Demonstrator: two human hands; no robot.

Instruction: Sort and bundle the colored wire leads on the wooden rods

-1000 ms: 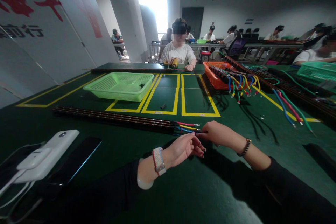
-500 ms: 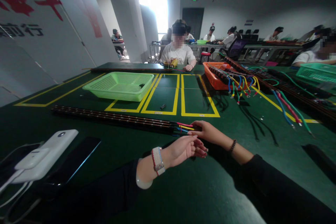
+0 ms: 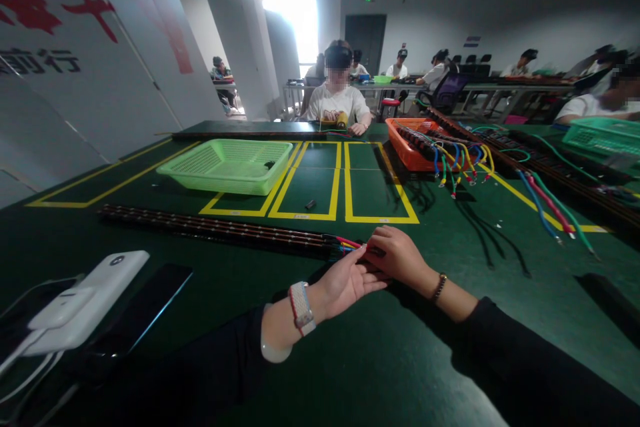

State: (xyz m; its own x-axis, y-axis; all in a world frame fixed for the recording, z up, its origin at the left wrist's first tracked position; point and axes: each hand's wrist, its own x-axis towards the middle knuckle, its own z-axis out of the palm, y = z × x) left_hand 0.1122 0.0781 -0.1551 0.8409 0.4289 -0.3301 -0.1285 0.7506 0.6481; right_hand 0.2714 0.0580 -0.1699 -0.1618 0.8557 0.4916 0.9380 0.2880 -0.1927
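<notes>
A long dark wire bundle [image 3: 215, 225] lies across the green table, and coloured wires [image 3: 346, 243] come out of its right end. My left hand [image 3: 350, 280] is palm up just below those wires, its fingers stretched under my right hand and its thumb near the wire ends. My right hand [image 3: 397, 255] has its fingers curled over the wire ends, which they partly hide. What its fingertips grip cannot be made out. A small dark piece [image 3: 311, 204] lies in a yellow-taped box beyond the bundle.
A green basket [image 3: 225, 180] stands at the left back, an orange basket [image 3: 410, 157] with wired strips at the right. A white power bank [image 3: 95, 297] and black phone [image 3: 155, 303] lie at the left. A person [image 3: 339, 97] sits opposite.
My right hand has curled its fingers and turned over the wire ends. My left hand has moved slightly left, its thumb now closer to the wires and its palm more open.
</notes>
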